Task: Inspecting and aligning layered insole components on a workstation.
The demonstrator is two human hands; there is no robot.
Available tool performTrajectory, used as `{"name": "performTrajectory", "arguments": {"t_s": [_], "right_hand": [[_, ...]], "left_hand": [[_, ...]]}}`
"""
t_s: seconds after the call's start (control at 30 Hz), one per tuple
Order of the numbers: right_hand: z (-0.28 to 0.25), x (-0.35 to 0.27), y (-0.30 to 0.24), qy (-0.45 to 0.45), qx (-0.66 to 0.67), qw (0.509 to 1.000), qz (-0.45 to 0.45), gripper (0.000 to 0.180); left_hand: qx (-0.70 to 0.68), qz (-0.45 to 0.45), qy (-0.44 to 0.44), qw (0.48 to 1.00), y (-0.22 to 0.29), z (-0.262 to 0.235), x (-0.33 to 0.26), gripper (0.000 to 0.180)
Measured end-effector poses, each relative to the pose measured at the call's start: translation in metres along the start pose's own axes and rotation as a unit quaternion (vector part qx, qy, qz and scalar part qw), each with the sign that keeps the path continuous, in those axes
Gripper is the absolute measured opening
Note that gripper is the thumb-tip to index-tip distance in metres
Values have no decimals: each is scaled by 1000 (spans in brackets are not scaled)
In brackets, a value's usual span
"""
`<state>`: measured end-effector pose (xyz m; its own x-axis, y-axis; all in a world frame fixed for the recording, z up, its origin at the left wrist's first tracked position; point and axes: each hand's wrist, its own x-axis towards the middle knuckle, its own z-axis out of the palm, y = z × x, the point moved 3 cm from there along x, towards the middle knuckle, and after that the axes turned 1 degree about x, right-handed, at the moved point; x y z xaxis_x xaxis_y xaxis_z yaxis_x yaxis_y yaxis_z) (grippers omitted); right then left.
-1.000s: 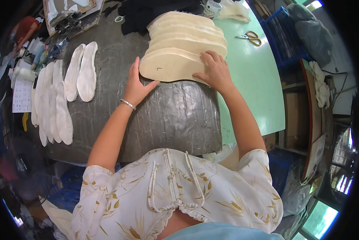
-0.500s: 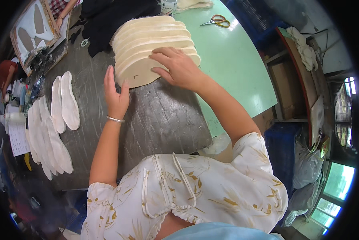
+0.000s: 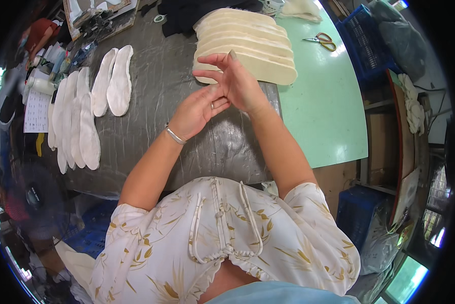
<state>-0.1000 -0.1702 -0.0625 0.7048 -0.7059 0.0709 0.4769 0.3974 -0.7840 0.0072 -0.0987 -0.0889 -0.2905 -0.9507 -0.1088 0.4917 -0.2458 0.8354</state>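
Head view: cream insoles [image 3: 245, 45] are seen stacked in a fanned pile on the grey worktop [image 3: 151, 101], just past both hands. They look light, thin and bendy, so one is best taken by its near edge. The left hand [image 3: 197, 109] and right hand [image 3: 235, 83] are pressed together above the worktop. Each grip is loosely open and nothing is held.
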Motion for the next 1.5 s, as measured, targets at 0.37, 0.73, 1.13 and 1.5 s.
{"name": "performTrajectory", "arguments": {"t_s": [0.37, 0.73, 1.13, 1.5], "right_hand": [[25, -3, 24, 66, -495, 838, -221, 44], [108, -18, 94, -103, -385, 885, -241, 65], [154, -12, 135, -60, -142, 987, -39, 56], [152, -41, 149, 5, -306, 952, 2, 32]], "left_hand": [[246, 146, 149, 947, 8, -6, -31, 36], [-2, 240, 244, 939, 19, -42, -67, 68], [165, 329, 279, 887, 13, -76, -119, 84], [695, 227, 392, 559, 32, -147, -248, 69]]}}
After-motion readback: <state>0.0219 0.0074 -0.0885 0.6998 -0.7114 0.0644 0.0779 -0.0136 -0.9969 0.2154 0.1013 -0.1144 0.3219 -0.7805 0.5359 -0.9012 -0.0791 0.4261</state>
